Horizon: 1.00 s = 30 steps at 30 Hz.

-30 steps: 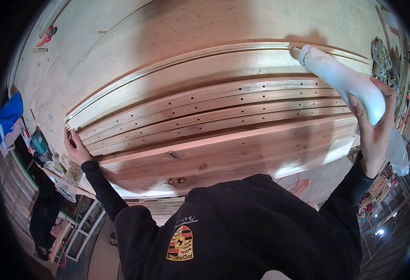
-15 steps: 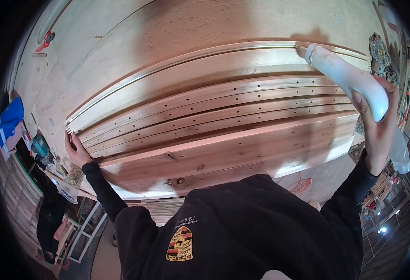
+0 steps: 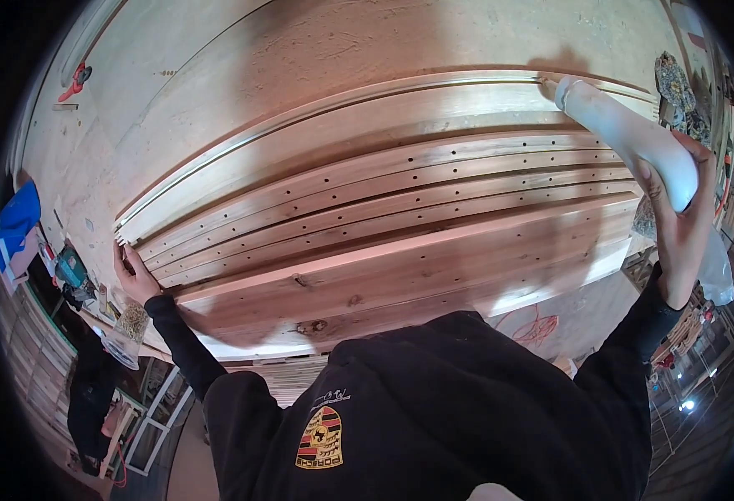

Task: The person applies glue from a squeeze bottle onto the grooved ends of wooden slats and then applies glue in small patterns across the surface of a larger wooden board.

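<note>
In my right hand [image 3: 683, 179] is a white squeeze bottle [image 3: 626, 129], tilted with its nozzle down at the groove of a long pale board [image 3: 359, 113]. The nozzle is near the board's right end. My left hand [image 3: 137, 277] grips the left end of that same board with thumb and fingers. Nearer to me lie several narrow wooden strips [image 3: 375, 185] with rows of dark holes. A wider knotty plank [image 3: 400, 280] lies closest to my body.
Everything lies on a large plywood worktop [image 3: 175, 100]. A red-handled tool [image 3: 75, 79] is at the far left, a green power tool [image 3: 70, 265] by the left edge. Patterned cloth [image 3: 676, 88] and clear plastic [image 3: 716, 267] are at the right. An orange cord [image 3: 530, 327] lies below.
The bottle's nozzle has moved a little to the right along the groove. My left hand stays at the board's left end. The whole view has shifted slightly.
</note>
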Tool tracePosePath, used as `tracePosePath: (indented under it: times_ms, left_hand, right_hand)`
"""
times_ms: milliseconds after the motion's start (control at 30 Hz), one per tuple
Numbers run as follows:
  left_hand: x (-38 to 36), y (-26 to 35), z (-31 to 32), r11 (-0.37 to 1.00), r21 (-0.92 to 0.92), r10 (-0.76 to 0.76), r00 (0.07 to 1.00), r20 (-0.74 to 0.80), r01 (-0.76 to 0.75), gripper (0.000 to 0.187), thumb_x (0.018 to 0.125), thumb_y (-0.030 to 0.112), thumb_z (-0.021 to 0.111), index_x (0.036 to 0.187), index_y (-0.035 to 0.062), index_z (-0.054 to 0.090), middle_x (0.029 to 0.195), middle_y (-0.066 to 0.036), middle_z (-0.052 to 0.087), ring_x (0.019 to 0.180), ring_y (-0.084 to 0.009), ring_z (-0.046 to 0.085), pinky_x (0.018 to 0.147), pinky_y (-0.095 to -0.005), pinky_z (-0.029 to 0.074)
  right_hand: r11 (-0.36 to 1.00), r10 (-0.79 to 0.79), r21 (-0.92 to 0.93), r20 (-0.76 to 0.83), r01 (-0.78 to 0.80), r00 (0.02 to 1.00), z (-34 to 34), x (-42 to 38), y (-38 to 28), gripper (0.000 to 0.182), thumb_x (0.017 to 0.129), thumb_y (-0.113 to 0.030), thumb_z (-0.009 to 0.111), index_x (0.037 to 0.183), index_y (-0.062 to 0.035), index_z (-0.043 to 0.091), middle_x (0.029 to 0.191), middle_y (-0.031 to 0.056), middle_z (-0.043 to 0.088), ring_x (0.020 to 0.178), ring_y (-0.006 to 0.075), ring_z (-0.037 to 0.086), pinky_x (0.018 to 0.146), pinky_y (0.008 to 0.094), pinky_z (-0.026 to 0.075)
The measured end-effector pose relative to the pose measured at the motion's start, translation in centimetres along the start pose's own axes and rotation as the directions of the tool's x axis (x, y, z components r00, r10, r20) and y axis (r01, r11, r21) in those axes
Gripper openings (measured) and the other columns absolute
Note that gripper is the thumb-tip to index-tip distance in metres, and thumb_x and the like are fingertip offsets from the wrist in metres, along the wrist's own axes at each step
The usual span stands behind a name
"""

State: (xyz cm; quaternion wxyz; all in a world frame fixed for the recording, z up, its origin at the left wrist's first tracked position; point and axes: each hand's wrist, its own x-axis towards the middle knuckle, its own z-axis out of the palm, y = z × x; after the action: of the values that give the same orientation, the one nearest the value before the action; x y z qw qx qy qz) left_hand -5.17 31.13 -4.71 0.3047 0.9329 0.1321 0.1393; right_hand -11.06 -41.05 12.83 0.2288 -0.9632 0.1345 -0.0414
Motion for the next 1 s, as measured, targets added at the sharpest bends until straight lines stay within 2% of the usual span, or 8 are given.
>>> tracePosePath:
  times_ms: [67,167,533,733,1000]
  left_hand:
    - [0.1,-0.5,-0.1,0.999,0.025,0.033,0.999,-0.002,-0.033,0.041,0.096,0.021,0.059,0.131,0.0008,0.054,0.117,-0.010,0.063,0.095,-0.0134,0.056,0.087,-0.0262,0.044]
    - [-0.1,0.1,-0.1,0.999,0.049,0.005,1.000,0.003,-0.005,0.041,0.096,0.021,0.059,0.130,0.0001,0.054,0.118,-0.010,0.063,0.096,-0.0132,0.056,0.088,-0.0263,0.043]
    - [0.2,-0.3,-0.2,0.999,0.045,0.010,1.000,0.013,-0.011,0.040,0.096,0.020,0.058,0.129,-0.0023,0.054,0.123,-0.013,0.061,0.107,-0.0174,0.057,0.095,-0.0289,0.042]
    - [0.1,-0.3,-0.2,0.997,0.071,0.030,1.000,0.007,-0.030,0.040,0.096,0.020,0.059,0.129,-0.0024,0.055,0.122,-0.013,0.061,0.107,-0.0175,0.057,0.095,-0.0291,0.042]
    - [0.1,-0.7,-0.3,0.998,0.064,0.022,1.000,0.005,-0.022,0.040,0.096,0.020,0.059,0.129,-0.0029,0.055,0.122,-0.013,0.061,0.107,-0.0171,0.057,0.096,-0.0290,0.042]
  right_hand:
    - [1.000,0.003,-0.012,0.000,-0.003,1.000,-0.1,0.0,0.1,0.044,0.081,-0.017,0.076,0.116,-0.0027,0.053,0.106,0.0112,0.063,0.099,0.0194,0.062,0.085,0.0310,0.050]
    - [1.000,0.008,-0.013,0.001,-0.008,1.000,-0.2,0.1,0.3,0.044,0.081,-0.017,0.076,0.116,-0.0029,0.053,0.106,0.0109,0.063,0.099,0.0191,0.061,0.085,0.0310,0.050]
    - [0.998,0.028,-0.059,-0.009,-0.028,1.000,-1.0,0.1,1.7,0.044,0.083,-0.018,0.076,0.117,-0.0036,0.053,0.106,0.0104,0.063,0.096,0.0168,0.062,0.080,0.0286,0.052]
    - [0.999,-0.008,-0.045,-0.029,0.006,1.000,-1.1,0.3,2.0,0.043,0.083,-0.018,0.075,0.117,-0.0038,0.053,0.106,0.0108,0.063,0.097,0.0172,0.062,0.080,0.0286,0.052]
    - [0.999,0.027,-0.040,-0.028,-0.028,0.999,-1.6,0.4,2.9,0.041,0.083,-0.016,0.075,0.116,-0.0033,0.053,0.107,0.0105,0.063,0.099,0.0174,0.062,0.083,0.0290,0.051]
